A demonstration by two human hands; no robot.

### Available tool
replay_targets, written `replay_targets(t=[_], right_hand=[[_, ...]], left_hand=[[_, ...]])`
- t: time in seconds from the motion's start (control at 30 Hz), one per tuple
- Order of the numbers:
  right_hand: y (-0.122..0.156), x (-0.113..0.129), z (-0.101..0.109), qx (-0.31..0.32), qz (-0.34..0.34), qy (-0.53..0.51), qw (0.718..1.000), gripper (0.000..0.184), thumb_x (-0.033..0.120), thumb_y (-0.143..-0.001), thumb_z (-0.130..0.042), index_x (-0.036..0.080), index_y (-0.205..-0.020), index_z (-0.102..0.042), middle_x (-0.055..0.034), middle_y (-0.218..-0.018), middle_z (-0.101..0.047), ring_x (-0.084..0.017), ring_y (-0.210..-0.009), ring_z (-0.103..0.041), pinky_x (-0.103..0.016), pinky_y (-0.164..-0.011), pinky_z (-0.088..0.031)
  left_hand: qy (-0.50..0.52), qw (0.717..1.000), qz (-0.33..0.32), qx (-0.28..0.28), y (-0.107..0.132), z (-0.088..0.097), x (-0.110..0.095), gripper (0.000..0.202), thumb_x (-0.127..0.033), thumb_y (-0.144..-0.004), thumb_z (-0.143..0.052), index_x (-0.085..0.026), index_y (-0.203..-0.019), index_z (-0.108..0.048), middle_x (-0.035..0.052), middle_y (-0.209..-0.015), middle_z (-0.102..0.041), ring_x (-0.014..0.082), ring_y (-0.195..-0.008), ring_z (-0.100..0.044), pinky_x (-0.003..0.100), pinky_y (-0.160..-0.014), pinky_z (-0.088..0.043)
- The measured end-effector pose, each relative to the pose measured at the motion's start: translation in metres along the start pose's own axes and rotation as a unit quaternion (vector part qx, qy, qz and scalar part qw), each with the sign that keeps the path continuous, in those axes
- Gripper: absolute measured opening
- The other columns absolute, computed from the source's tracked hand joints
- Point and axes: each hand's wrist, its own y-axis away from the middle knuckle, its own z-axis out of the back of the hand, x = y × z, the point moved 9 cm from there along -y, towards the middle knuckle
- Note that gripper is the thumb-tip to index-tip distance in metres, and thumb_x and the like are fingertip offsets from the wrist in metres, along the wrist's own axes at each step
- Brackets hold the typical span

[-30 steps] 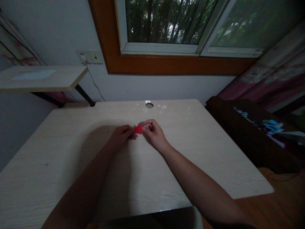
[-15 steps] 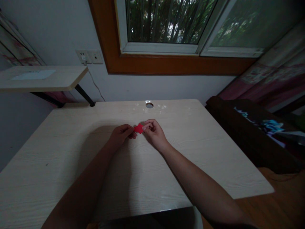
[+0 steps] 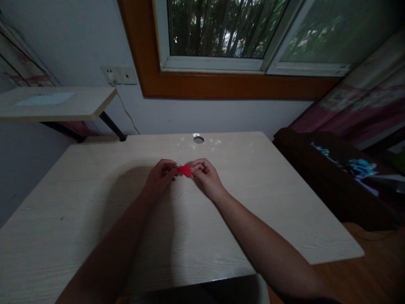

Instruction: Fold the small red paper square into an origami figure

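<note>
A small red piece, apparently folded paper, is held between my hands just over the pale wood-grain desk. My left hand pinches its narrow left end between thumb and fingers. On the other side, my right hand grips the wider right end with thumb and forefinger, the other fingers curled. My fingertips cover both ends of the red paper, and its exact folds are too small to make out.
A raised shelf on black legs stands at the desk's back left, with a sheet on it. Near the back edge is a round cable hole. A dark covered piece of furniture lies beyond the right edge.
My left hand has shifted slightly left and its fingers have risen, so more of the red paper's narrow left end shows. My right hand stays almost in place.
</note>
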Motion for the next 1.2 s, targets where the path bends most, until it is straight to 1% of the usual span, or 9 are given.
replay_targets(t=[0.1,0.2,0.3,0.43,0.63,0.73,0.83,0.93,1.2], right_hand=[[-0.001,-0.001,0.002,-0.001,-0.004,-0.004,1.000,0.018,0.027,-0.076,-0.076,0.021,-0.086,-0.063,0.0039,-0.066,-0.061,-0.012,-0.062,-0.058,-0.026,-0.063,-0.045],[-0.001,-0.003,0.002,0.000,-0.009,-0.003,1.000,0.018,0.029,-0.076,-0.076,0.021,-0.086,-0.064,0.0038,-0.066,-0.062,-0.011,-0.061,-0.058,-0.026,-0.063,-0.046],[0.000,-0.005,-0.001,0.018,-0.016,-0.012,1.000,0.017,0.030,-0.076,-0.076,0.020,-0.085,-0.066,0.0027,-0.068,-0.063,-0.011,-0.061,-0.059,-0.026,-0.063,-0.046],[0.003,-0.006,-0.006,0.040,-0.024,-0.008,0.999,0.018,0.033,-0.077,-0.077,0.020,-0.085,-0.067,0.0013,-0.069,-0.065,-0.012,-0.062,-0.059,-0.028,-0.064,-0.047],[0.005,-0.003,-0.008,0.048,-0.015,0.014,0.999,0.020,0.038,-0.079,-0.075,0.021,-0.085,-0.068,-0.0002,-0.073,-0.066,-0.013,-0.066,-0.059,-0.030,-0.068,-0.047],[0.006,0.005,-0.009,0.044,0.008,0.085,0.995,0.022,0.042,-0.080,-0.073,0.021,-0.087,-0.071,-0.0016,-0.077,-0.066,-0.015,-0.070,-0.058,-0.030,-0.069,-0.046],[0.008,0.022,-0.013,0.047,0.080,0.193,0.977,0.017,0.039,-0.080,-0.075,0.023,-0.087,-0.075,-0.0021,-0.081,-0.061,-0.015,-0.073,-0.054,-0.029,-0.068,-0.044],[0.010,0.030,-0.016,0.060,0.127,0.218,0.966,0.012,0.035,-0.080,-0.076,0.026,-0.088,-0.076,-0.0013,-0.082,-0.058,-0.015,-0.075,-0.053,-0.030,-0.069,-0.044],[0.008,0.027,-0.012,0.039,0.139,0.244,0.959,0.010,0.034,-0.085,-0.070,0.024,-0.086,-0.074,-0.0030,-0.086,-0.061,-0.016,-0.078,-0.056,-0.030,-0.070,-0.045]], left_hand=[[-0.066,0.993,-0.101,0.014,0.003,-0.004,-0.018,0.026,-0.026,-0.088,-0.064,-0.021,-0.113,-0.064,0.0101,-0.117,-0.063,0.0184,-0.099,-0.065,0.029,-0.075,-0.057],[-0.161,0.966,-0.197,0.038,0.008,-0.012,-0.035,0.029,-0.021,-0.088,-0.064,-0.023,-0.117,-0.064,0.0107,-0.123,-0.061,0.0214,-0.114,-0.060,0.037,-0.093,-0.055],[-0.227,0.939,-0.255,0.040,0.011,-0.018,-0.043,0.024,-0.020,-0.088,-0.065,-0.023,-0.111,-0.067,0.0095,-0.121,-0.064,0.0212,-0.114,-0.061,0.040,-0.101,-0.050],[-0.253,0.927,-0.275,0.022,0.012,-0.017,-0.047,0.015,-0.019,-0.087,-0.066,-0.022,-0.102,-0.070,0.0077,-0.109,-0.070,0.0192,-0.102,-0.064,0.036,-0.092,-0.053],[-0.247,0.933,-0.262,-0.008,0.012,-0.010,-0.045,0.011,-0.019,-0.087,-0.068,-0.022,-0.095,-0.073,0.0055,-0.094,-0.072,0.0166,-0.089,-0.066,0.032,-0.084,-0.054],[-0.230,0.942,-0.245,-0.012,0.012,-0.008,-0.040,0.009,-0.019,-0.087,-0.067,-0.022,-0.093,-0.073,0.0046,-0.091,-0.072,0.0150,-0.084,-0.067,0.029,-0.080,-0.055],[-0.233,0.945,-0.229,-0.014,0.010,-0.007,-0.039,0.008,-0.018,-0.086,-0.067,-0.021,-0.091,-0.073,0.0037,-0.086,-0.072,0.0141,-0.079,-0.068,0.027,-0.076,-0.055],[-0.244,0.947,-0.209,-0.018,0.009,-0.006,-0.039,0.007,-0.021,-0.086,-0.068,-0.021,-0.089,-0.074,0.0028,-0.082,-0.073,0.0141,-0.075,-0.068,0.026,-0.072,-0.055],[-0.247,0.967,-0.059,0.010,0.004,-0.006,-0.013,0.016,-0.035,-0.084,-0.069,-0.022,-0.092,-0.074,0.0008,-0.085,-0.076,0.0160,-0.076,-0.071,0.027,-0.076,-0.055]])
